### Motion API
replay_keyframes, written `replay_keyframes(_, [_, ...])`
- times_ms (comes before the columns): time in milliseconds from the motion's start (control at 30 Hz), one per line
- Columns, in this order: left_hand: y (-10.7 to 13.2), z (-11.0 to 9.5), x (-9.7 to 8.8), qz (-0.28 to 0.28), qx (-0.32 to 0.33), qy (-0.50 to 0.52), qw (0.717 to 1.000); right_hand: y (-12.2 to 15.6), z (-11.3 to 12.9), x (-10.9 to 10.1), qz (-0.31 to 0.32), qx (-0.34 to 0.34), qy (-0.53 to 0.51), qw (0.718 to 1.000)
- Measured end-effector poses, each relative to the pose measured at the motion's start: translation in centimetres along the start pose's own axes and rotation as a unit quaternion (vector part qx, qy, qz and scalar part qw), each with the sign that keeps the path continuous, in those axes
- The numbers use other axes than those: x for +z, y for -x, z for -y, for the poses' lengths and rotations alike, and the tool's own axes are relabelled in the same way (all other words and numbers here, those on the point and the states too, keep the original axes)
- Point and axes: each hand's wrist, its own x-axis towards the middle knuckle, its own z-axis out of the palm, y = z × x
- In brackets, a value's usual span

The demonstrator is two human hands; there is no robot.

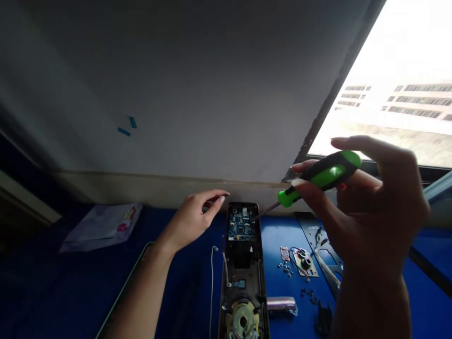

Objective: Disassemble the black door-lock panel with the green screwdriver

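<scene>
My right hand point(374, 202) grips a screwdriver point(326, 175) by its green and black handle, the index finger raised near the handle's end. The screwdriver's shaft slants down to the right edge of a blue circuit board point(242, 225). That board lies in the far end of a long dark open housing point(261, 268). Just beyond the housing's far left corner is my left hand point(192, 219), thumb and index fingertips pinched together; what they hold, if anything, is too small to make out. Nearer in the housing sit a small blue board point(239, 284) and a round metal part point(243, 320).
Right of the housing lie loose screws point(287, 269), a small module board point(305, 263), a pink wrapped cylinder point(281, 304) and a dark metal plate point(316, 230) with a cable. A white wire point(212, 282) runs left. A plastic bag point(102, 226) lies far left, before the wall point(194, 117).
</scene>
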Motion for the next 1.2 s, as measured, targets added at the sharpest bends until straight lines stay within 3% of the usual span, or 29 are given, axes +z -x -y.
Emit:
replay_keyframes(233, [-0.1, 1.5, 0.5, 0.08, -0.017, 0.104, 0.991, -0.1, -0.2, 3.2, 0.05, 0.02, 0.024, 0.998])
replay_keyframes(500, [-0.1, 2.1, 0.7, 0.11, -0.026, 0.137, 0.984, -0.4, -0.6, 5.3, 0.056, 0.036, 0.017, 0.998])
replay_keyframes(833, [-0.4, 2.7, 1.7, 0.121, -0.041, 0.186, 0.974, -0.3, -0.6, 6.5, 0.111, 0.064, 0.064, 0.99])
replay_keyframes(1200, [-0.6, 3.0, 2.7, 0.114, -0.056, 0.237, 0.963, -0.3, -0.8, 7.0, 0.118, 0.065, 0.079, 0.988])
